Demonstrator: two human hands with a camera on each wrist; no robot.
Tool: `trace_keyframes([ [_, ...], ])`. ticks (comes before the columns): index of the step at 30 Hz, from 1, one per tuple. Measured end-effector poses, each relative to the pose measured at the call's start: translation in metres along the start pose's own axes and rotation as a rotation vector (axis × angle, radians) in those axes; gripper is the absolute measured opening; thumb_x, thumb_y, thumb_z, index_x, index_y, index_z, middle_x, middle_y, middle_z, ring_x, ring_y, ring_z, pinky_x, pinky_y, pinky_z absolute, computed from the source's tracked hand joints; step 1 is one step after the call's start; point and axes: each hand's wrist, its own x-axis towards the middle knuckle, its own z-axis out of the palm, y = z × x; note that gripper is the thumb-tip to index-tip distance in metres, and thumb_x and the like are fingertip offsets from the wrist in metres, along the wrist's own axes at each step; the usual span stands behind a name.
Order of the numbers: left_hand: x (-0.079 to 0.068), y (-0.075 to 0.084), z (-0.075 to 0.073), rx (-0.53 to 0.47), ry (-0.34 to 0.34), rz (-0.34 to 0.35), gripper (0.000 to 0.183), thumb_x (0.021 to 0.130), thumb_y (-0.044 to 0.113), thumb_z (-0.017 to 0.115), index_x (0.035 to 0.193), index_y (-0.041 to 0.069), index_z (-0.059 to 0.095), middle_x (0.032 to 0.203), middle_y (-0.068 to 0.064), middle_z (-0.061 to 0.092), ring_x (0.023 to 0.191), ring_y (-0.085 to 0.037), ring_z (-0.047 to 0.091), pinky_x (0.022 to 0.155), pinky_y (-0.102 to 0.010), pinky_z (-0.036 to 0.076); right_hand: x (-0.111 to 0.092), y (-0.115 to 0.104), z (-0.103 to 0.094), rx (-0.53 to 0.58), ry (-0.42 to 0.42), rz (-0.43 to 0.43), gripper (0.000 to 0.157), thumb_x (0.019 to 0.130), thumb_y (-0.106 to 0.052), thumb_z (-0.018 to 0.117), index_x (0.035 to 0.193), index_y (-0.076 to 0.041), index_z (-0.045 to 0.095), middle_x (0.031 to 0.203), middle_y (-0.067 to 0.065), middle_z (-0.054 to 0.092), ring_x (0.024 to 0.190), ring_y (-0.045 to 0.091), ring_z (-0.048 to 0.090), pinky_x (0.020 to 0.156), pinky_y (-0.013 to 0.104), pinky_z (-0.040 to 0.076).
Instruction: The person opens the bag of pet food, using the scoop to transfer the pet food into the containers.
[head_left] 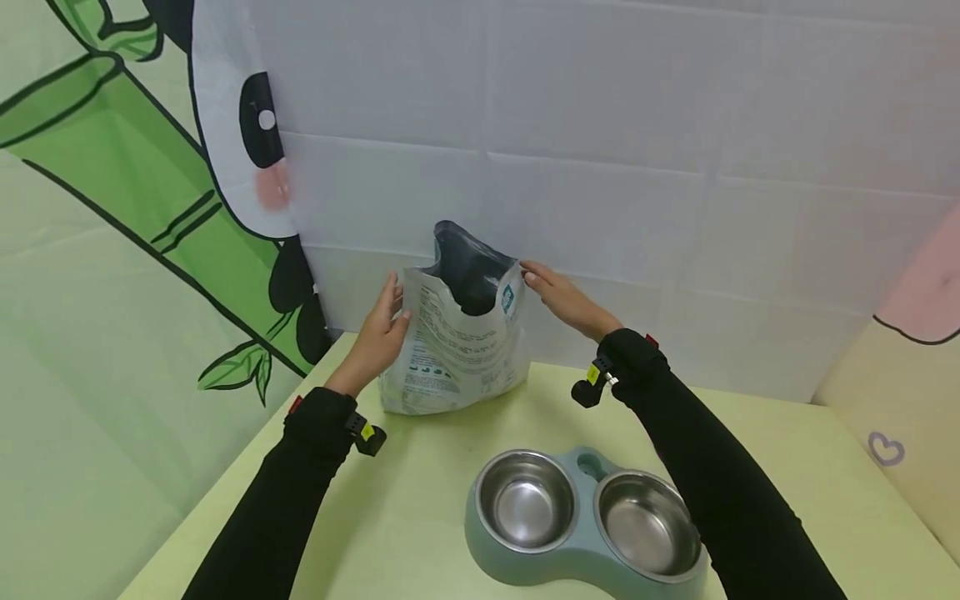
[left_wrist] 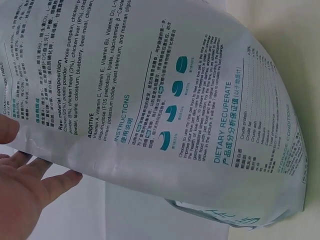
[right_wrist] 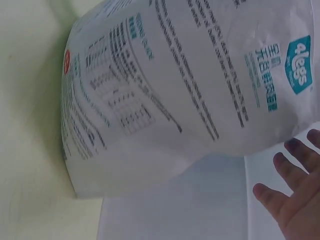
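Observation:
A white pet food bag (head_left: 468, 358) stands upright on the tabletop, its top torn open and the dark lining showing. My left hand (head_left: 378, 337) is at the bag's left side, fingers extended. In the left wrist view, the fingertips (left_wrist: 65, 182) meet the bag's edge, and the thumb lies over its printed face. My right hand (head_left: 566, 300) is at the bag's upper right corner with fingers spread. In the right wrist view, those fingers (right_wrist: 287, 170) are right by the bag's edge; whether all of them touch it I cannot tell. The bag's contents are not visible.
A blue-green double feeder (head_left: 510, 567) with two steel bowls stands nearer to me, below the bag. My right forearm (head_left: 720, 467) passes over its right edge. Behind the yellow table (head_left: 420, 492) hangs a printed cloth (head_left: 600, 150), close behind the bag.

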Motion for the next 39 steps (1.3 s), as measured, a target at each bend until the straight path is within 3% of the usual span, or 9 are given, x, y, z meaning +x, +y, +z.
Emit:
trace_keyframes([
  [8, 0.001, 0.003, 0.005, 0.006, 0.053, -0.001, 0.055, 0.097, 0.015, 0.038, 0.142, 0.014, 0.006, 0.145, -0.017, 0.019, 0.128, -0.032, 0.027, 0.102, -0.05, 0.029, 0.005, -0.005, 0.012, 0.134, 0.038, -0.024, 0.041, 0.1, -0.023, 0.032, 0.138, -0.012, 0.024, 0.135, 0.013, 0.032, 0.125, 0.026, 0.032, 0.104, 0.046, 0.027],
  [15, 0.006, 0.006, 0.013, 0.011, 0.147, -0.032, 0.053, 0.097, 0.02, 0.041, 0.142, 0.016, 0.013, 0.133, -0.019, 0.033, 0.117, -0.032, 0.038, 0.095, -0.052, 0.035, 0.006, -0.002, 0.012, 0.157, 0.06, 0.013, 0.038, 0.099, -0.019, 0.034, 0.135, -0.013, 0.029, 0.134, 0.013, 0.036, 0.122, 0.026, 0.037, 0.103, 0.044, 0.031],
  [22, 0.009, 0.005, 0.02, 0.011, 0.281, -0.014, 0.034, 0.095, 0.022, 0.045, 0.126, 0.009, 0.041, 0.117, -0.014, 0.047, 0.103, -0.027, 0.045, 0.087, -0.047, 0.043, 0.005, -0.002, 0.008, 0.168, 0.01, 0.013, 0.037, 0.098, -0.019, 0.034, 0.134, -0.011, 0.03, 0.131, 0.015, 0.038, 0.122, 0.027, 0.037, 0.102, 0.041, 0.032],
  [30, 0.01, 0.009, 0.025, -0.054, 0.335, -0.022, 0.026, 0.095, 0.025, 0.046, 0.113, 0.006, 0.048, 0.109, -0.012, 0.05, 0.101, -0.024, 0.047, 0.089, -0.044, 0.04, -0.001, -0.003, 0.002, 0.161, 0.021, -0.017, 0.031, 0.098, -0.018, 0.036, 0.127, -0.007, 0.038, 0.12, 0.013, 0.043, 0.116, 0.026, 0.041, 0.101, 0.043, 0.033],
  [34, 0.011, 0.016, 0.027, -0.087, 0.356, -0.005, 0.022, 0.094, 0.017, 0.048, 0.109, 0.001, 0.049, 0.105, -0.017, 0.052, 0.1, -0.027, 0.048, 0.091, -0.046, 0.04, -0.007, -0.003, 0.0, 0.176, 0.029, -0.023, 0.03, 0.097, -0.016, 0.037, 0.126, -0.005, 0.038, 0.118, 0.014, 0.043, 0.116, 0.027, 0.041, 0.102, 0.046, 0.031],
  [39, 0.0, 0.041, 0.029, -0.086, 0.366, -0.003, 0.019, 0.093, 0.009, 0.048, 0.106, -0.004, 0.049, 0.102, -0.021, 0.052, 0.095, -0.029, 0.049, 0.085, -0.044, 0.042, -0.012, -0.001, 0.0, 0.181, 0.044, -0.021, 0.028, 0.097, -0.014, 0.038, 0.123, -0.004, 0.041, 0.116, 0.014, 0.044, 0.114, 0.028, 0.042, 0.102, 0.046, 0.032],
])
